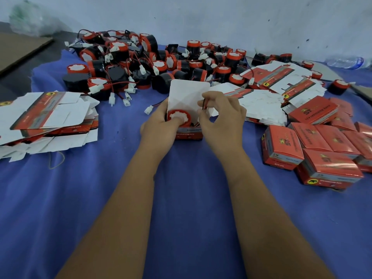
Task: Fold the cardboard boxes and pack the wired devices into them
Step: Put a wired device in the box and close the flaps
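A small red cardboard box [189, 134] stands in the middle of the blue cloth with its white lid flap [187, 93] upright. A red-and-black round wired device [179, 117] sits in its open top. My left hand [159, 125] grips the box's left side and its thumb presses on the device's white face. My right hand [221, 117] pinches the device's red and black wire [204, 104] above the box's right side.
A heap of loose wired devices [153, 61] with white plugs lies behind the box. Flat unfolded boxes are stacked at the left [46, 115] and the back right [281, 83]. Several closed red boxes [322, 150] crowd the right. A plastic bottle [348, 61] lies by the wall.
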Motion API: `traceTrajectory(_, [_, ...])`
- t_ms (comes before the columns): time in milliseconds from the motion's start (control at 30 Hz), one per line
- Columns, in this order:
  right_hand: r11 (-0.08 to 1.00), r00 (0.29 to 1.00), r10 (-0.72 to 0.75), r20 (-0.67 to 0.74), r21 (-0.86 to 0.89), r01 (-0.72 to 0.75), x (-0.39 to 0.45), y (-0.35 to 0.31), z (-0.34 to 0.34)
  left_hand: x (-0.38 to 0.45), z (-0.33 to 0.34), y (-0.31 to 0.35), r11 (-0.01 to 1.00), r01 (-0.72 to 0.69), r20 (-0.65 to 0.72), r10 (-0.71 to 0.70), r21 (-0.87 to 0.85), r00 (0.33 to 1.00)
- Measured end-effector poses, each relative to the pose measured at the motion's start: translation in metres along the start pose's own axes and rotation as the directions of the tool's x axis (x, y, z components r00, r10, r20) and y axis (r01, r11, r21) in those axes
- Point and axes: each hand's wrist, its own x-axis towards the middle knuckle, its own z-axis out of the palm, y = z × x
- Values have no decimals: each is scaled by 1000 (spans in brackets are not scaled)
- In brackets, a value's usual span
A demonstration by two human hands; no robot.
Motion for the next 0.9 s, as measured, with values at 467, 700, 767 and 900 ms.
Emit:
traceTrajectory(467, [971,969,-229,-91,-97,220,-2,-7,6,-1,2,-2,998,-44,1,44,49,999])
traceTrajectory(700, [969,987,-158,1,-192,156,7,-2,12,-5,1,-1,995,-71,26,69,66,997])
traceTrajectory(767, [967,986,-166,-25,-201,158,6,0,10,-4,1,-2,995,-63,23,62,74,998])
traceTrajectory(900, [950,963,-241,-117,-234,209,5,2,8,-3,3,-3,991,-60,-5,61,116,998])
